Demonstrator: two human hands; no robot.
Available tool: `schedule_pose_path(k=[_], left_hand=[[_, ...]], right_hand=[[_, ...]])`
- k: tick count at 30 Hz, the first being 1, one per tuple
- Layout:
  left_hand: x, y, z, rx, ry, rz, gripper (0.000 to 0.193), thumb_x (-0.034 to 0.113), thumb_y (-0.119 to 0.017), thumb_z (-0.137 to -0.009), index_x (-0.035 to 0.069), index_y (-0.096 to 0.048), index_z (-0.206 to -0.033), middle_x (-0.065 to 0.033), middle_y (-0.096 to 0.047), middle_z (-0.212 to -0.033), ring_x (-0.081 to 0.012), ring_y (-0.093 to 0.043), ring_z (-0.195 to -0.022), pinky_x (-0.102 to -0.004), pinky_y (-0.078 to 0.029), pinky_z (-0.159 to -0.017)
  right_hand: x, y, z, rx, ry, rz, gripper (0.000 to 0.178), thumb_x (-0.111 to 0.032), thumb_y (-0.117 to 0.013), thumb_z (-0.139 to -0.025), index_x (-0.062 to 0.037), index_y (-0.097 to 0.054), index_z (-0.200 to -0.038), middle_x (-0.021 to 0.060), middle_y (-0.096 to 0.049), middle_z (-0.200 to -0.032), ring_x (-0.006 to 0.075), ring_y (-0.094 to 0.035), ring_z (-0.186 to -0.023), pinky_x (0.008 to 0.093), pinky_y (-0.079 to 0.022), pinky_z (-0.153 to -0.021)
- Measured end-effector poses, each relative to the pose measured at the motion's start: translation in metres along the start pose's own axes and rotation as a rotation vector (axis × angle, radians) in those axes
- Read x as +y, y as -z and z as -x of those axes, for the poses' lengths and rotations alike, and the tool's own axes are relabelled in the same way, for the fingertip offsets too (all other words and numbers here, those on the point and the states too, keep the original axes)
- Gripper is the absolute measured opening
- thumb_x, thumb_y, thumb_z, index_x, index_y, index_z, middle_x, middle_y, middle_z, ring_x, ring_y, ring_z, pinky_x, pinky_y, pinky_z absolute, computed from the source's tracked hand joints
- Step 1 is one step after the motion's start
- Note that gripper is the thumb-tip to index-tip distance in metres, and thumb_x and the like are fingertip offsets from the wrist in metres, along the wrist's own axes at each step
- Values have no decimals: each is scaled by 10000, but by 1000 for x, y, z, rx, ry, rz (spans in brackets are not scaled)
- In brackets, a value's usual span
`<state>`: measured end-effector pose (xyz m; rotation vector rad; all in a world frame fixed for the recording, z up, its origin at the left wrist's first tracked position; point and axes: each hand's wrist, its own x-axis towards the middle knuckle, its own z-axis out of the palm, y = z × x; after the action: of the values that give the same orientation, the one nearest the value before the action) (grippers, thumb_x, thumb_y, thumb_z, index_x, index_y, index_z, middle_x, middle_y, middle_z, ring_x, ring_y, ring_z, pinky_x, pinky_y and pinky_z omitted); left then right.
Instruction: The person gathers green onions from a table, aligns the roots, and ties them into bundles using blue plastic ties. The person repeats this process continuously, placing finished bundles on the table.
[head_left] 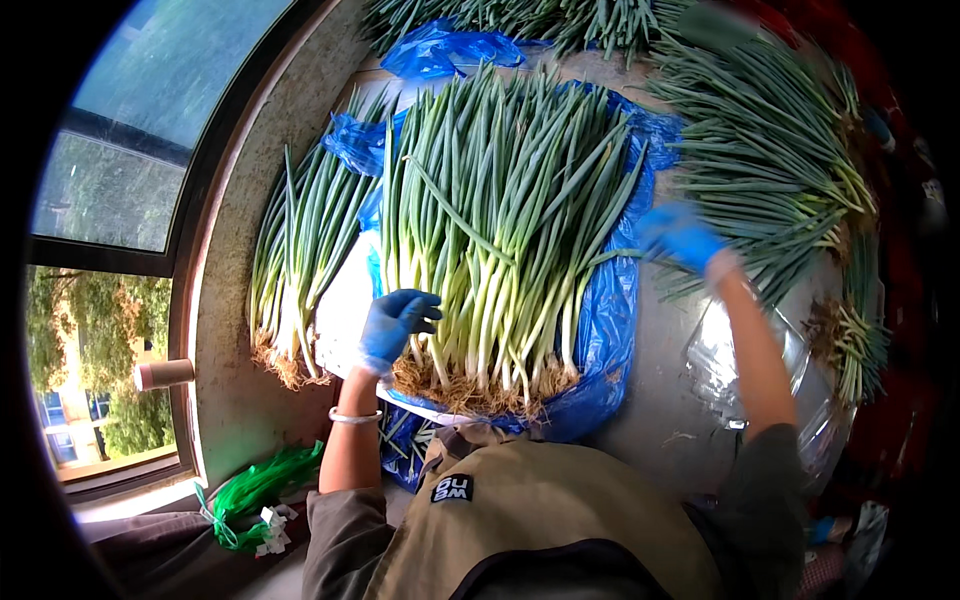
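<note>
A large pile of green onions point(500, 200) lies on a blue plastic bag point(610, 340), leaves pointing away and brown roots toward me. Beside the lower stalks on the left is my left hand point(400, 325) in a blue glove. Its fingers are loosely curled with a gap to the thumb, and nothing shows in them. Off the pile's right edge, my right hand point(683, 237), also blue-gloved, is smeared by motion. A single leaf reaches from the pile toward its fingers; whether they hold it is unclear.
More green onions point(310, 230) lie left along the window wall. Another heap point(760, 150) fills the right side, near clear plastic film point(745, 360). A crumpled blue bag point(445, 50) sits at the back. Green plastic strips point(255, 490) hang at lower left by the window point(110, 180).
</note>
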<state>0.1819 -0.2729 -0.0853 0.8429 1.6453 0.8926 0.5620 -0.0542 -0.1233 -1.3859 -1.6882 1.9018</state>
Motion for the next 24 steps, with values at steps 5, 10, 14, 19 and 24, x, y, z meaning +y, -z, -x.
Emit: schedule_pose_path(k=[5, 10, 14, 19, 24], left_hand=[[2, -38, -23, -119, 76, -125, 211, 99, -514, -914, -45, -599, -1043, -139, -654, -947, -173, -651, -784, -262, -543, -656], [-7, -47, -43, -312, 3, -752, 337, 298, -703, -763, -3, -658, -909, -187, -657, -758, -254, -659, -672, -340, -508, -663], [4, -40, -42, -188, -253, -869, 331, 315, -735, -717, 28, -656, -863, -184, -657, -806, -352, -634, -741, -389, -496, -699], [25, -38, -42, -315, 50, 203, 370, 370, -621, -856, 1, -600, -854, -73, -632, -711, -106, -509, -477, -217, -376, -415], [16, -36, -65, -181, -96, 418, 200, 256, -625, -854, 57, -624, -869, -19, -599, -678, -80, -463, -478, -210, -344, -435]], right_hand=[[-11, -188, 40, -182, -23, 117, 271, -260, -599, -845, -1, -618, -921, 128, -655, -852, 196, -644, -772, 335, -518, -693], [23, -262, 35, 305, -21, 263, 358, -283, -638, -812, 11, -546, -995, 169, -629, -857, 271, -615, -773, 368, -477, -709], [16, -264, 9, 440, 71, 188, 232, -186, -598, -834, 34, -538, -876, 127, -558, -726, 204, -493, -628, 363, -422, -616], [-9, -273, 34, 646, 193, 275, 223, -219, -601, -821, -7, -542, -858, 120, -528, -667, 219, -495, -587, 372, -427, -601], [-30, -288, 58, 565, 273, -165, 151, -184, -527, -880, -43, -580, -888, 20, -507, -648, 148, -503, -565, 316, -432, -561]])
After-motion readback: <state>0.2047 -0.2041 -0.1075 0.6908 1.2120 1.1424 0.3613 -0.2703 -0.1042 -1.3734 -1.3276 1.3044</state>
